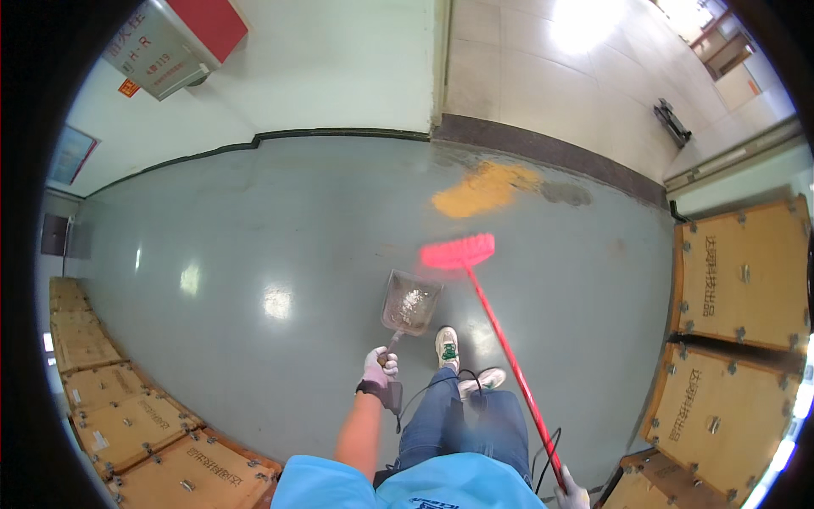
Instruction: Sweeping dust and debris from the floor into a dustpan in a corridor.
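Left hand (379, 366) holding dustpan (397, 297), broom (458, 252) near, yellow patch (483, 190) beyond, crates (739, 276) flanking.

Glossy floor (212, 246), metallic-looking dustpan (422, 317), wooden crates (721, 284)

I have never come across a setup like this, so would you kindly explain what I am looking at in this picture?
There is no robot here: a person works with their own two hands, both gloved. The single picture comes from a wide fisheye camera on the person's head, looking down, so straight edges bend near the rim.

The left hand grips the handle of a dustpan; pale flecks show in it, perhaps debris or glare. The right hand, at the lower edge, holds a red-handled broom, whose pink head is blurred.

On the grey floor, beyond the broom head, lies an orange-yellow patch, with a dark stain to its right. Wooden crates stand along both sides.
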### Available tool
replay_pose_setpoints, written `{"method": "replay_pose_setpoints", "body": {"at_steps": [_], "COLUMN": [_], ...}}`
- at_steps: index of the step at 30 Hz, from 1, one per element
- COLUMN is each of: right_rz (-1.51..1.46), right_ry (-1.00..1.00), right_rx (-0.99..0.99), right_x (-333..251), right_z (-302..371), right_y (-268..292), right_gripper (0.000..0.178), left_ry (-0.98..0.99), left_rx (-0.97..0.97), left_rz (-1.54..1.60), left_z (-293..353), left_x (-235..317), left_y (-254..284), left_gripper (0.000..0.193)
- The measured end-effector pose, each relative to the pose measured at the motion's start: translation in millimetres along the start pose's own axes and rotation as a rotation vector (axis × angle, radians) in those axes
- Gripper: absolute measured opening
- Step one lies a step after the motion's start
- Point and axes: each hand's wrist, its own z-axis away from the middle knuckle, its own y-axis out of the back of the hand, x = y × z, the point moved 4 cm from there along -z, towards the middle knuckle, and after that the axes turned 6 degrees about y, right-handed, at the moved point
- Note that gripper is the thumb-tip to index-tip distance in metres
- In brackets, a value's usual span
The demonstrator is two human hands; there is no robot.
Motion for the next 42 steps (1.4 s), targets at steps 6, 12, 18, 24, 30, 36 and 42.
{"method": "replay_pose_setpoints", "body": {"at_steps": [6,12,18,24,30,36,42], "right_rz": [-0.184,-0.089,-0.197,-0.377,-0.521,-0.795,-0.912], "right_ry": [-0.125,-0.093,-0.126,-0.258,-0.249,-0.287,-0.483], "right_rx": [0.164,0.03,-0.1,-0.019,0.376,0.619,0.602], "right_x": [-28,-15,1,-26,-14,-8,-55], "right_z": [-101,-59,98,168,71,-70,-132], "right_y": [-52,-161,-198,-214,-258,-267,-254], "right_gripper": [0.054,0.053,0.048,0.049,0.055,0.055,0.06], "left_ry": [0.004,0.099,0.083,0.008,0.033,0.287,0.304], "left_rx": [0.067,-0.002,-0.023,-0.039,-0.03,-0.04,0.01], "left_rz": [-0.351,-0.35,-0.383,-0.403,-0.514,-0.737,-0.99], "left_z": [1,-18,-29,-31,-12,30,35], "left_x": [27,42,11,21,31,93,137], "left_y": [-7,-10,-35,-10,20,45,22], "left_gripper": [0.017,0.021,0.015,0.019,0.024,0.036,0.034]}}
